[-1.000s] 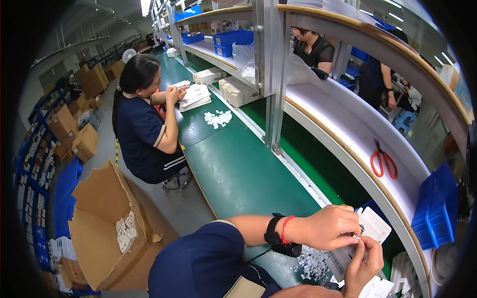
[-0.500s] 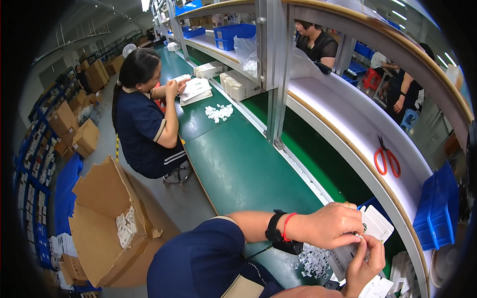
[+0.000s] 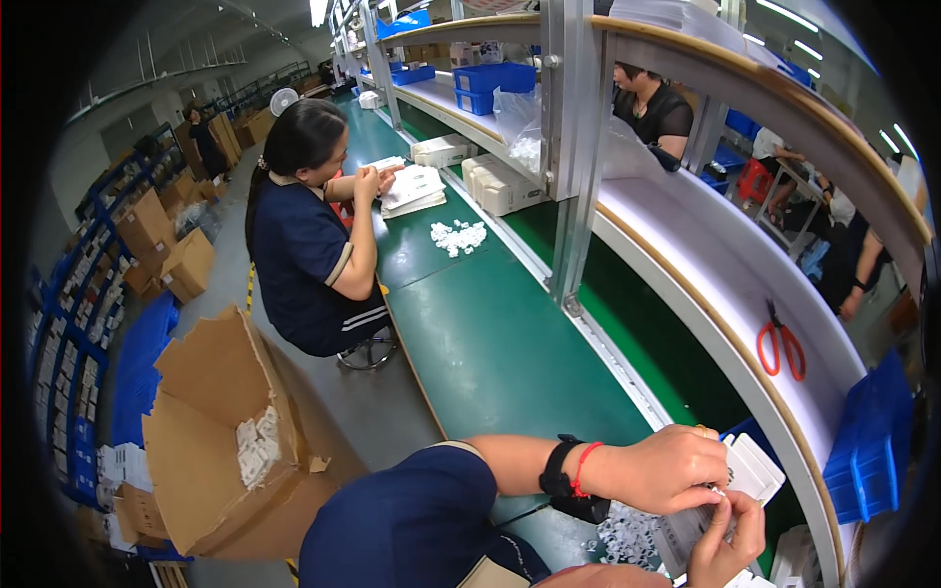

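hands meet at the lower right: the left hand [image 3: 674,472] and the right hand [image 3: 730,544] are narrowed to a fingertip pinch, thumbs and forefingers closing around a small white piece [image 3: 720,493]. its exact shape is mostly hidden by the fingers. being so tiny, it probably needs both sets of fingertips, one side to steady it and the other to work it. it is held above the tabletop [image 3: 510,363], likely so it can be seen and turned freely.

from the pinch, a loose heap of small white parts [image 3: 627,537] lies at 8 o'clock, near the left wrist, presumably for a short reach. a white casing [image 3: 753,468] sits at 2 o'clock, just beside the left hand and partly covered by it.

red-handled scissors [image 3: 781,351] lie on the white shelf [image 3: 676,216] at 1 o'clock, apart from the parts, perhaps to keep the work area free. at 10 o'clock, well apart, a co-worker [image 3: 309,235] sits beside another white heap [image 3: 458,237].
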`<state>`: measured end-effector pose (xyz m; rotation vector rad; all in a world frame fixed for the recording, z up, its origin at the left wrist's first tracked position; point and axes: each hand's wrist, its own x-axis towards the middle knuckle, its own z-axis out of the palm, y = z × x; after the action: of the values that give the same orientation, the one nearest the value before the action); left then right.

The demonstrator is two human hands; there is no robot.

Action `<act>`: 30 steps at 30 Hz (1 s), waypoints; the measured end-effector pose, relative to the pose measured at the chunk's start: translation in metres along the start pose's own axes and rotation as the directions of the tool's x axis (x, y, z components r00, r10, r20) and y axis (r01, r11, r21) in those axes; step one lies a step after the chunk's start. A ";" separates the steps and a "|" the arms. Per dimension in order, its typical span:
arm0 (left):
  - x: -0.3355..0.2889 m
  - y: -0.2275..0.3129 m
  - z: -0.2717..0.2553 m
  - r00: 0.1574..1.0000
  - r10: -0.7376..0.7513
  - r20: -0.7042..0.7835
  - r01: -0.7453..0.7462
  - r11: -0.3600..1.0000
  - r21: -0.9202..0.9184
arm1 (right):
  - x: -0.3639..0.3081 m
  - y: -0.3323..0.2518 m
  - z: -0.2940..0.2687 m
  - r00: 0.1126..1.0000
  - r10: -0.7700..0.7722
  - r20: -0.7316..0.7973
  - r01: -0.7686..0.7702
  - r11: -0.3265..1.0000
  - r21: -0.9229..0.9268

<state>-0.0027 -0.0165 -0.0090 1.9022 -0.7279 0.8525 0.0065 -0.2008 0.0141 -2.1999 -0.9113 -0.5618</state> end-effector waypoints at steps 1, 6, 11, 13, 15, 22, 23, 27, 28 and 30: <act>0.001 0.001 -0.001 1.000 -0.020 0.005 0.020 1.000 0.004 | 0.001 -0.002 -0.002 1.000 -0.006 0.005 0.006 1.000 0.024; 0.002 -0.002 -0.001 1.000 -0.003 0.002 0.003 1.000 0.001 | 0.004 -0.009 0.000 1.000 0.028 -0.014 -0.028 1.000 0.008; 0.002 -0.001 -0.002 1.000 -0.017 0.016 0.016 1.000 0.025 | 0.001 -0.002 0.013 0.996 0.049 -0.075 -0.042 0.994 0.099; 0.002 -0.003 -0.001 0.999 0.012 0.036 -0.011 1.000 -0.028 | 0.001 -0.001 0.013 0.996 0.052 -0.073 -0.045 0.994 0.097; 0.000 -0.003 -0.003 0.998 -0.053 0.026 0.052 0.998 0.029 | 0.005 -0.005 0.013 0.998 0.003 -0.067 0.003 0.997 0.083; 0.009 -0.009 -0.013 0.948 -0.318 0.027 0.318 0.933 -0.169 | 0.011 -0.003 0.014 0.987 0.162 0.011 -0.159 0.955 0.250; 0.007 -0.012 -0.012 0.932 -0.362 0.017 0.358 0.913 -0.195 | 0.009 -0.004 0.010 0.934 0.315 0.166 -0.352 0.886 0.302; 0.015 -0.011 -0.006 0.914 -0.407 -0.002 0.397 0.894 -0.206 | 0.006 0.019 0.019 0.997 0.068 0.047 -0.080 0.935 0.345; 0.016 -0.010 -0.005 0.907 -0.421 -0.012 0.410 0.890 -0.201 | 0.005 0.017 0.019 0.984 0.162 0.070 -0.176 0.914 0.366; 0.013 -0.013 -0.003 0.899 -0.437 -0.007 0.427 0.881 -0.204 | 0.005 0.016 0.021 0.983 0.168 0.078 -0.185 0.905 0.382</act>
<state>0.0141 -0.0101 -0.0038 1.7590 -0.3163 0.5224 0.0239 -0.1916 -0.0036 -1.9106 -0.7591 -0.2219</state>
